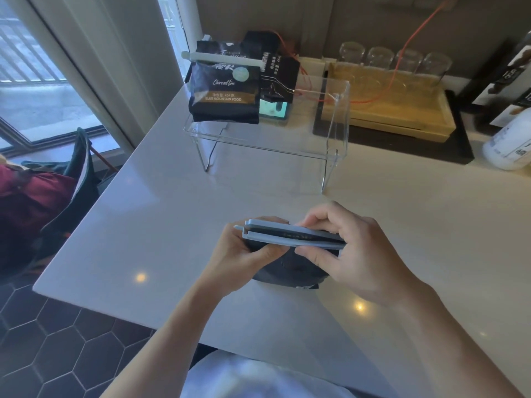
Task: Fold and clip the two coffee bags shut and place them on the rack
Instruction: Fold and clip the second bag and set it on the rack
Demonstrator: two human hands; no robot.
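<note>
Both the left hand (pixel 244 251) and right hand (pixel 353 254) pinch the clip (pixel 290 238) over the soft, crinkly bag's (pixel 290 268) folded top; best held there.

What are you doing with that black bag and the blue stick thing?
A person is closing a coffee bag on the white counter. Both hands, left hand and right hand, hold a blue clip across its folded top. Another coffee bag, already clipped with a white clip, sits on the clear rack.
</note>
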